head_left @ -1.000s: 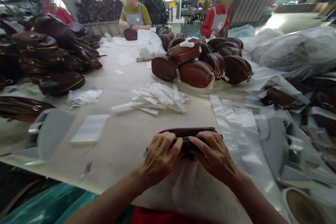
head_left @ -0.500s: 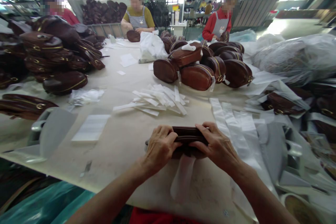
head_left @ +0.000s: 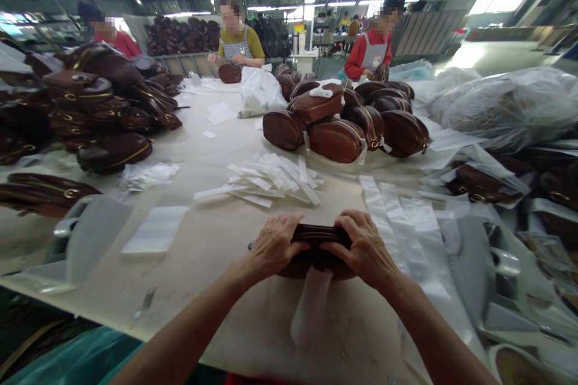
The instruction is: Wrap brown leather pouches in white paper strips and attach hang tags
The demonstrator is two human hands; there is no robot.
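A dark brown leather bag (head_left: 318, 234) lies on the table near its front edge, held from both sides. My left hand (head_left: 279, 245) grips its left end, thumb on the near face and fingers over the top. On the right end my right hand (head_left: 361, 245) has the same grip. The bag's upper edges are pressed together between them. From its near side a translucent white strip (head_left: 311, 307) hangs down onto the table. Just beyond the hands lies a loose heap of white paper strips (head_left: 275, 177).
Finished-looking brown bags (head_left: 336, 138) stand beyond the strips, with a taller bag pile (head_left: 99, 102) at left. White sheets (head_left: 156, 230) and a tape dispenser (head_left: 67, 234) lie left. Flat plastic strips (head_left: 388, 216) and a plastic-covered bundle (head_left: 510, 105) are right. Several co-workers stand across the table.
The bag's upper edges, parted by a gap before, are now closer together. Both hands keep hold of it, and the view has tilted slightly up.
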